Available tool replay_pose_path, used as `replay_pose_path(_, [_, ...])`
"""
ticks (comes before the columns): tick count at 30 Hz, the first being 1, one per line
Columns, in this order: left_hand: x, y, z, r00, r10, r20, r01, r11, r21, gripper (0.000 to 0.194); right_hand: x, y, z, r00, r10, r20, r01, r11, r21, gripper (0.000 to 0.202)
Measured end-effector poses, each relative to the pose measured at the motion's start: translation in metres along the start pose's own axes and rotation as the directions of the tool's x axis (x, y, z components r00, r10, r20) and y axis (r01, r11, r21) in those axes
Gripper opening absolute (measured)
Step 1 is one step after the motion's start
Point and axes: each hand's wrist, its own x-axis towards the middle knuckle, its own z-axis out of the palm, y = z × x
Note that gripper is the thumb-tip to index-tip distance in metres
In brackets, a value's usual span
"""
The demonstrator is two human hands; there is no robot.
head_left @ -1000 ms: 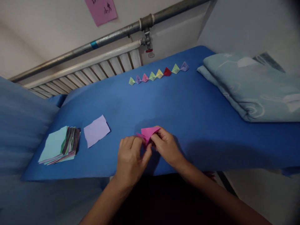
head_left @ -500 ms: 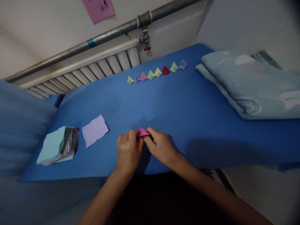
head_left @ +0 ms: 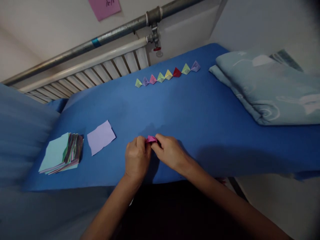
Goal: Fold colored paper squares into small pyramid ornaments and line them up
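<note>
A small folded magenta paper is pinched between my two hands near the front edge of the blue surface. My left hand grips its left side with curled fingers, and my right hand holds its right side between thumb and forefinger. Beyond them, several small folded paper shapes in green, purple, pink, yellow and red stand in a slanting row, among them a red one. To the left lie a flat lilac sheet and a stack of coloured paper sheets with a pale green one on top.
A folded grey-green patterned blanket rests at the right of the blue surface. Behind it run a white radiator and a metal pipe with a valve. A blue curtain hangs at the left.
The magenta paper looks flatter and more covered by my fingers, and my right hand has shifted slightly left. The whole view has moved a little.
</note>
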Motion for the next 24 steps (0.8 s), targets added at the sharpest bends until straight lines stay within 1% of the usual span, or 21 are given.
replay_pose_path(3, [0.000, -0.001, 0.000, 1.000, -0.004, 0.009, 0.004, 1.000, -0.001, 0.017, 0.000, -0.001, 0.000, 1.000, -0.003, -0.009, 0.004, 1.000, 0.021, 0.024])
replay_pose_path(6, [0.001, -0.002, -0.002, 0.998, -0.047, 0.039, 0.049, 0.998, -0.041, 0.017, -0.003, -0.004, 0.002, 1.000, -0.020, -0.021, 0.021, 0.997, 0.069, 0.023])
replay_pose_path(8, [0.002, -0.004, -0.004, 0.990, -0.120, 0.068, 0.128, 0.984, -0.122, 0.014, -0.006, -0.006, 0.001, 0.999, -0.044, -0.009, 0.045, 0.991, 0.128, 0.020])
replay_pose_path(10, [0.005, -0.008, -0.007, 0.963, -0.243, 0.116, 0.266, 0.924, -0.274, 0.009, -0.008, -0.006, -0.001, 0.997, -0.075, 0.025, 0.067, 0.972, 0.223, 0.014])
replay_pose_path(11, [0.006, -0.011, -0.009, 0.940, -0.304, 0.154, 0.340, 0.858, -0.385, 0.007, -0.009, -0.006, -0.003, 0.996, -0.079, 0.033, 0.067, 0.958, 0.277, 0.012])
replay_pose_path(12, [0.008, -0.013, -0.010, 0.914, -0.350, 0.207, 0.406, 0.758, -0.510, 0.005, -0.010, -0.005, -0.005, 0.997, -0.070, 0.030, 0.056, 0.943, 0.329, 0.010])
replay_pose_path(13, [0.009, -0.016, -0.011, 0.887, -0.379, 0.263, 0.455, 0.626, -0.633, 0.004, -0.010, -0.004, -0.007, 0.999, -0.046, 0.017, 0.036, 0.927, 0.372, 0.009])
replay_pose_path(14, [0.009, -0.019, -0.011, 0.862, -0.395, 0.317, 0.487, 0.473, -0.735, 0.005, -0.010, -0.003, -0.009, 1.000, -0.011, 0.000, 0.010, 0.912, 0.409, 0.009])
replay_pose_path(16, [0.009, -0.022, -0.011, 0.813, -0.412, 0.411, 0.513, 0.174, -0.840, 0.014, -0.009, 0.000, -0.010, 0.998, 0.062, -0.016, -0.046, 0.871, 0.489, 0.009])
replay_pose_path(17, [0.008, -0.024, -0.010, 0.786, -0.421, 0.452, 0.521, 0.060, -0.851, 0.018, -0.009, 0.001, -0.010, 0.996, 0.088, -0.003, -0.073, 0.843, 0.533, 0.010])
replay_pose_path(18, [0.007, -0.024, -0.010, 0.763, -0.425, 0.487, 0.529, -0.024, -0.848, 0.021, -0.009, 0.002, -0.010, 0.994, 0.107, 0.019, -0.098, 0.811, 0.577, 0.012])
replay_pose_path(19, [0.005, -0.025, -0.009, 0.746, -0.422, 0.516, 0.537, -0.080, -0.840, 0.023, -0.009, 0.001, -0.009, 0.992, 0.117, 0.047, -0.121, 0.778, 0.616, 0.015])
replay_pose_path(20, [0.004, -0.024, -0.009, 0.737, -0.407, 0.540, 0.546, -0.112, -0.830, 0.024, -0.009, 0.000, -0.007, 0.990, 0.118, 0.075, -0.138, 0.749, 0.648, 0.017])
replay_pose_path(22, [0.002, -0.024, -0.010, 0.733, -0.371, 0.570, 0.563, -0.138, -0.815, 0.026, -0.010, -0.002, -0.005, 0.988, 0.106, 0.112, -0.154, 0.711, 0.687, 0.019])
replay_pose_path(24, [0.001, -0.022, -0.011, 0.728, -0.346, 0.593, 0.579, -0.153, -0.801, 0.026, -0.010, -0.004, -0.003, 0.987, 0.097, 0.128, -0.160, 0.686, 0.710, 0.016])
